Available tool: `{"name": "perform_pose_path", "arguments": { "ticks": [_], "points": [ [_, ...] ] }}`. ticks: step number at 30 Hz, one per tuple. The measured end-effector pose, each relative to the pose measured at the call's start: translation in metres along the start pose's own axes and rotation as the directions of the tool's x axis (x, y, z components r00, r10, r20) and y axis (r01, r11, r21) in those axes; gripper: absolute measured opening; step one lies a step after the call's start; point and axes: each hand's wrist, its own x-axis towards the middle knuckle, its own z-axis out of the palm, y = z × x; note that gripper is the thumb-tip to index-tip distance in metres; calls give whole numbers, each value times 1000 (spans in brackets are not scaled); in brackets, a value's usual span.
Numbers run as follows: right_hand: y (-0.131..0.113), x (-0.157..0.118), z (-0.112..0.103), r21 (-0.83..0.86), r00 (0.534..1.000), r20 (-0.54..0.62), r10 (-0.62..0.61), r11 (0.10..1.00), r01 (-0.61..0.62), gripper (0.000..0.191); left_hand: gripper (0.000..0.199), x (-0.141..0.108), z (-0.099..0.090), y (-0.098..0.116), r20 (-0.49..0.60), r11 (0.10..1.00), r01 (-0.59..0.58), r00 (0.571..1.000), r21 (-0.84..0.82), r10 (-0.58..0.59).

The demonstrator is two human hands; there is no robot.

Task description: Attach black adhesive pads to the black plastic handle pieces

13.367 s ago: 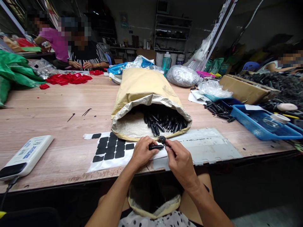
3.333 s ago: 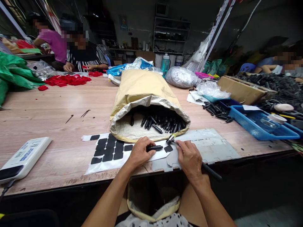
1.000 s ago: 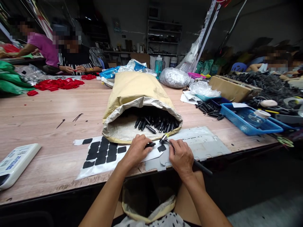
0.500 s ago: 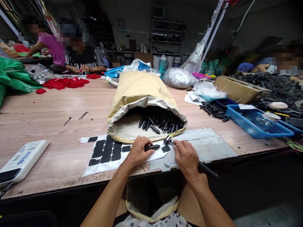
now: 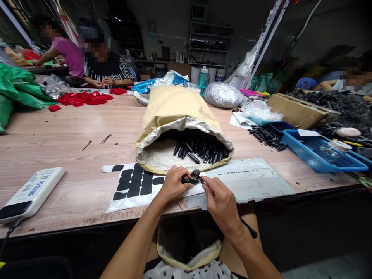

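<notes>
My left hand [image 5: 176,183] is closed on a slim black tubular part [image 5: 188,180], holding it low over the white backing sheet [image 5: 158,192]. My right hand [image 5: 222,199] grips a small hammer [image 5: 196,173] with a metal shaft; its black handle end juts out beneath my wrist. The round hammer head is at the tip of the black part, and I cannot tell whether they touch. Black rounded-square pads [image 5: 134,182] lie in rows on the sheet. Just beyond my hands, an open-mouthed tan sack [image 5: 177,102] lies on its side with many black parts [image 5: 203,150] inside.
A white power-bank-like box [image 5: 36,193] with a cable lies at left. To the right are a blue basket [image 5: 322,155], loose black parts [image 5: 266,135] and a cardboard box [image 5: 302,110]. Another sack [image 5: 200,259] gapes at my lap. Co-workers sit beyond red pieces [image 5: 84,99].
My right hand has swung the hammer leftward, bringing its head from beside the black part to over its tip. The left hand keeps its hold. The whole view has shifted slightly.
</notes>
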Motion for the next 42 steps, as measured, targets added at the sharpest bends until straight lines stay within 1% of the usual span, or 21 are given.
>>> {"name": "perform_pose_path", "arguments": {
  "ticks": [3, 7, 9, 13, 15, 17, 20, 24, 27, 30, 34, 38, 42],
  "points": [
    [-6, 1, 0, -33, 999, -30, -19, 999, 18, 32, 14, 0, 0, 1, -3, 1000, -12, 1000, 20, 12],
    [-9, 0, 3, -130, 999, 34, -1, 992, 5, 33, 15, -1, 0, 3, -17, 999, -8, 1000, 40, 9],
    [-7, 0, 2, -160, 999, 37, 24, 987, -18, 32, 15, -1, 1, 3, -26, 999, -11, 1000, 31, 11],
    [-4, 1, -3, -145, 998, -63, 31, 989, -39, 31, 16, -1, 2, 1, -23, 1000, -19, 1000, -1, 19],
    [-3, -1, -3, -140, 998, -59, 33, 989, -41, 32, 16, -1, 2, 1, -27, 1000, -10, 1000, -6, 10],
    [-1, -4, -3, -147, 999, -20, 50, 988, -53, 32, 16, -2, 2, 1, -36, 1000, -2, 999, -10, 1],
    [5, -5, -3, -148, 995, -3, 96, 984, -95, 31, 16, -2, 2, 1, -37, 1000, -2, 999, -15, 1],
    [25, 3, -7, -176, 990, -62, 128, 975, -137, 28, 17, -1, 2, 1, -26, 1000, 11, 1000, -6, -12],
    [44, 10, -7, -272, 987, -99, 123, 951, -146, 25, 16, 0, 2, 1, -21, 1000, 19, 1000, 3, -18],
    [56, 11, -4, -362, 990, -104, 93, 924, -125, 23, 14, 0, 2, 0, -18, 1000, 16, 1000, 9, -16],
    [59, 6, 3, -433, 991, -112, 72, 894, -114, 23, 13, 0, 2, -2, -11, 1000, 1, 1000, 14, -1],
    [56, 4, 6, -453, 990, -116, 78, 883, -123, 22, 9, -2, 0, -1, 1, 1000, -20, 1000, 2, 20],
    [53, 5, 6, -477, 988, -110, 107, 866, -147, 23, 14, -2, -1, 1, 5, 999, -52, 999, 16, 52]
  ]
}}
